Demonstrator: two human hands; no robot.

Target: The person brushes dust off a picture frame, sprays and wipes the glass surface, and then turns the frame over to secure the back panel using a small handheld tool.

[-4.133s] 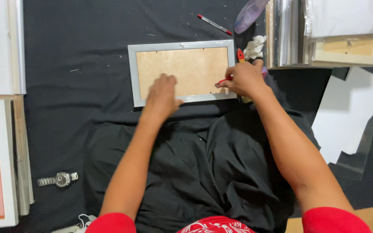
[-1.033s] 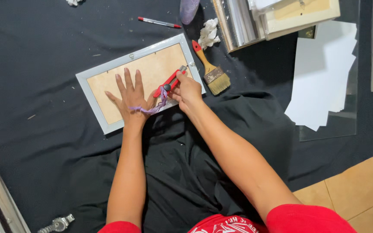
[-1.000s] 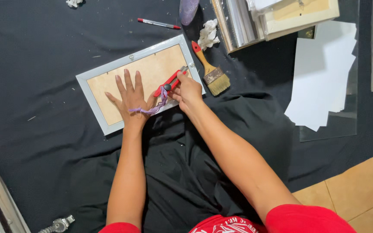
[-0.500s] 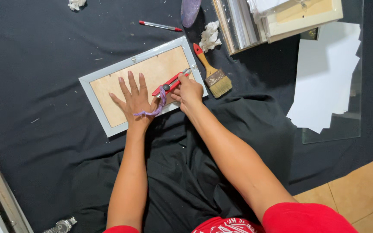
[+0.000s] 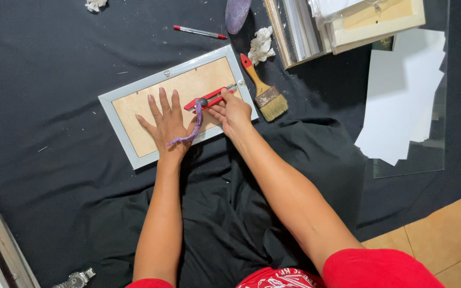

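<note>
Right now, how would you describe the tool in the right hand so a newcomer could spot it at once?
Find the pale grey picture frame lying face down on the black cloth. The right hand holds a red utility knife on its tan backing board, beside the flat left hand. Unlike the wooden-handled paintbrush nearby, it trails a purple cord.

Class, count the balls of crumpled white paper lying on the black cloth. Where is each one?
2. One crumpled white wad lies beside the paintbrush handle, above the frame. The other wad sits at the top edge, partly cut off. Others may lie out of view.
</note>
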